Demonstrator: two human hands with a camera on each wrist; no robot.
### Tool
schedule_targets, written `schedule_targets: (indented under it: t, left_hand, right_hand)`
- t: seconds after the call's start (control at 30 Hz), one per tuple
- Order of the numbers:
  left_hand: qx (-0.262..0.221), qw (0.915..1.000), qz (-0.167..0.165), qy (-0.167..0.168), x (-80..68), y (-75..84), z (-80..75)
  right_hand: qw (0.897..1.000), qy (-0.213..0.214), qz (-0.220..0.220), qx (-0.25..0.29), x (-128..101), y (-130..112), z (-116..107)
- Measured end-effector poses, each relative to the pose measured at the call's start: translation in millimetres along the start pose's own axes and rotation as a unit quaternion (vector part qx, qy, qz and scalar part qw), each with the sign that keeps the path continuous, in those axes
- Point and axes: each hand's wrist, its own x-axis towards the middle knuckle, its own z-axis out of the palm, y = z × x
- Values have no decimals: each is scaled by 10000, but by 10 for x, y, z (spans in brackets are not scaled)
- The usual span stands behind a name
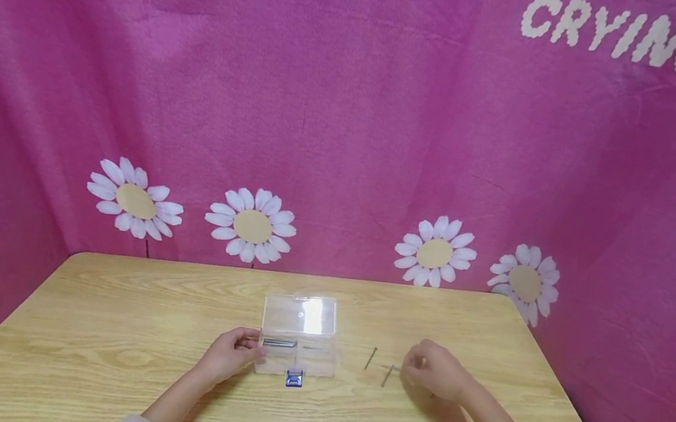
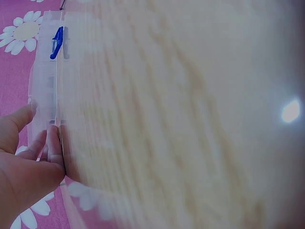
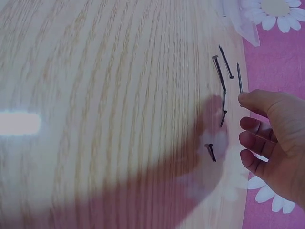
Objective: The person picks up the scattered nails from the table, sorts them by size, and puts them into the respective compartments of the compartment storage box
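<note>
The clear box [image 1: 296,346] is gripped at its side by the left hand [image 1: 230,354], while nails [image 3: 219,76] are lain just beyond the right hand's [image 1: 434,370] loosely curled, empty fingers [image 3: 252,125].

- light wood-grain table [image 1: 98,350], rounded corners, pink daisy cloth hanging right behind it
- clear plastic box [image 1: 297,346] sits about mid-table, lid flipped open, blue latch [image 1: 293,378] on the near side
- few loose nails [image 3: 220,76] scattered on the bare wood to the right of the box, close together
- bit of glare on the near edge
</note>
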Motion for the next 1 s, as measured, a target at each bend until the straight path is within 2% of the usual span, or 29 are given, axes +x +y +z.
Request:
schedule_targets:
  t: [0.43, 0.73, 1.0]
  left_hand:
    - [46, 10000, -4, 10, 16, -22, 0]
    - [30, 10000, 1, 24, 16, -26, 2]
    - [-41, 9999, 72, 56, 19, -31, 18]
  right_hand:
    - [9995, 37, -313, 66, 106, -99, 61]
    - [10000, -19, -64, 34, 182, -168, 100]
    - [9994, 51, -86, 326, 253, -256, 126]
